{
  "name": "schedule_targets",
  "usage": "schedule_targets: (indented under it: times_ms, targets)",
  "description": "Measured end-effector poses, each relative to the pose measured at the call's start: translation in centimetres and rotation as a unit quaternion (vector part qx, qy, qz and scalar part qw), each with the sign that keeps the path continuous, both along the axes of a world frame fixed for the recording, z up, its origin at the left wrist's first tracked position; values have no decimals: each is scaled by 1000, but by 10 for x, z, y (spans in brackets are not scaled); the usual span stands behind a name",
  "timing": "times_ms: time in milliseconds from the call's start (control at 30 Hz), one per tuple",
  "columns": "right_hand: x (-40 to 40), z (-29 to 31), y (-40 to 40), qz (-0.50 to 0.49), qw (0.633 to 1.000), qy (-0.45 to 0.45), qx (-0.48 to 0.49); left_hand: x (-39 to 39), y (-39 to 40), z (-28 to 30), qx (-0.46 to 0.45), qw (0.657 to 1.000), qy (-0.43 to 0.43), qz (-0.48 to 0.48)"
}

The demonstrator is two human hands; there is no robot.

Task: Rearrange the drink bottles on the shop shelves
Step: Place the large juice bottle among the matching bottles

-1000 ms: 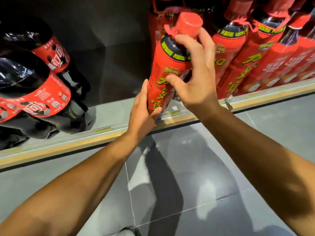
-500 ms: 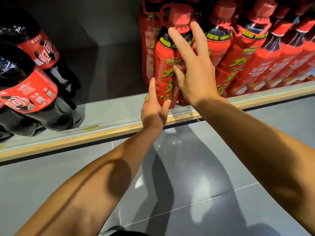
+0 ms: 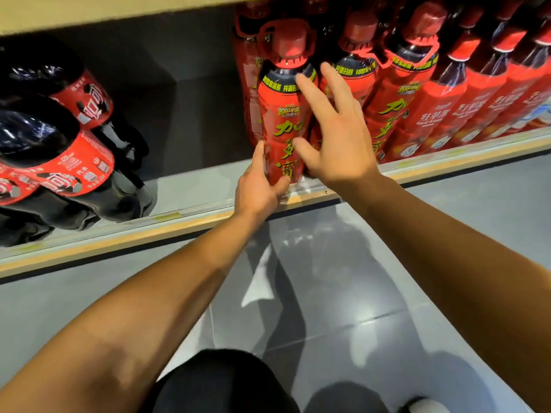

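At far left, the large dark cola bottles with red wrap labels (image 3: 56,153) stand on the grey shop shelf with the yellow front strip (image 3: 190,186), well apart from the work area; bare shelf lies between them and the red row.

The left hand (image 3: 258,186) rests against the lower body of the tall red plastic tea bottle with yellow-green lettering and a red ring-handled cap (image 3: 283,120). Its index finger lies straight up the bottle's left side and its thumb touches the lower front; the other fingers are hidden behind the hand, so a full grasp cannot be confirmed.

Change: one second ago this bottle was tilted and held clear of the row by the right hand at its neck. It now stands upright on the shelf near the front edge, at the left end of the row of matching red bottles (image 3: 417,93) and touching its neighbour.

The right hand (image 3: 337,135) has let go: fingers spread and straight, hovering at the bottle's right shoulder (contact, if any, is light).

Judgement: placement of this bottle is effectively done. Remaining action is likely a minor squaring of the label, then withdrawal of both hands.
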State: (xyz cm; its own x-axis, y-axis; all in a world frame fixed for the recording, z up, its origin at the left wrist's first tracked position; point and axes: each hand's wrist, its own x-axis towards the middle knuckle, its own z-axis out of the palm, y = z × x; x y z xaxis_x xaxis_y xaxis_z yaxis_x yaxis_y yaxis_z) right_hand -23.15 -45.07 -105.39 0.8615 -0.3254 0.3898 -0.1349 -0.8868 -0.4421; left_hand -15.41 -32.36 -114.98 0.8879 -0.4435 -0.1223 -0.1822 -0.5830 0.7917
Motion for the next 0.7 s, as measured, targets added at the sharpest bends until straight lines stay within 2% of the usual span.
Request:
schedule_targets:
  times_ms: [100, 233, 400, 567, 700]
  targets:
    - [-37, 14, -6, -32, 998, 42, 22, -21, 20, 57, 93, 993, -46, -57]
    - [-106, 72, -18, -91, 974, 204, 31, -61, 33, 149, 191, 960, -72, -191]
    - [-200, 215, -36, -146, 938, 299, 92, -115, -2, 297, 297, 887, -126, -331]
    - [-283, 360, -62, -200, 917, 327, 114, -173, -55, 446, 315, 831, -179, -423]
    - [-340, 443, -90, -247, 896, 351, 112, -216, -104, 535, 319, 796, -210, -469]
